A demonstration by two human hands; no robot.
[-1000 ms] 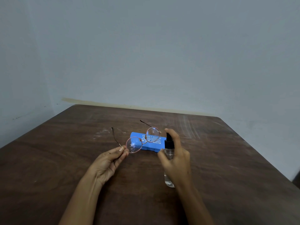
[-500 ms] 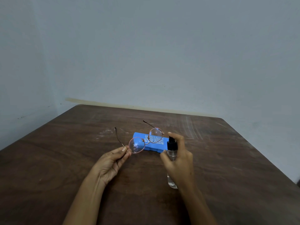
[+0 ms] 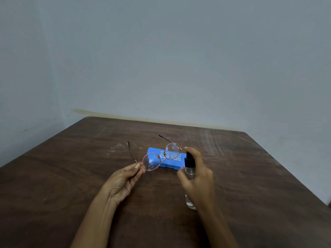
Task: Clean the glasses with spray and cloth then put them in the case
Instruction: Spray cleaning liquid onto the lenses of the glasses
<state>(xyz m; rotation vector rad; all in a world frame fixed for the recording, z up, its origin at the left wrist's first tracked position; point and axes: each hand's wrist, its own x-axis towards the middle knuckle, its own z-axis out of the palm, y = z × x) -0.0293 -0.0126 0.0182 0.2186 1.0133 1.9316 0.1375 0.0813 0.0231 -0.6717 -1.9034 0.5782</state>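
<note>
Round thin-framed glasses (image 3: 161, 156) with their arms unfolded hang above the table, and my left hand (image 3: 125, 179) pinches them at the left hinge. Droplets speckle the nearer lens. My right hand (image 3: 197, 179) grips a clear spray bottle (image 3: 189, 173) with a black nozzle, held upright just right of the glasses, with the index finger resting on top of the nozzle. A closed blue glasses case (image 3: 169, 162) lies on the table behind the lenses. No cloth is in view.
A dark brown wooden table (image 3: 71, 176) fills the lower view, with faint white scuffs toward the back. Pale walls stand behind and to the left. The table's right edge runs diagonally at the far right.
Both hands, with the glasses and the bottle, have shifted slightly to the right in the view. Droplets now show on the nearer lens.
</note>
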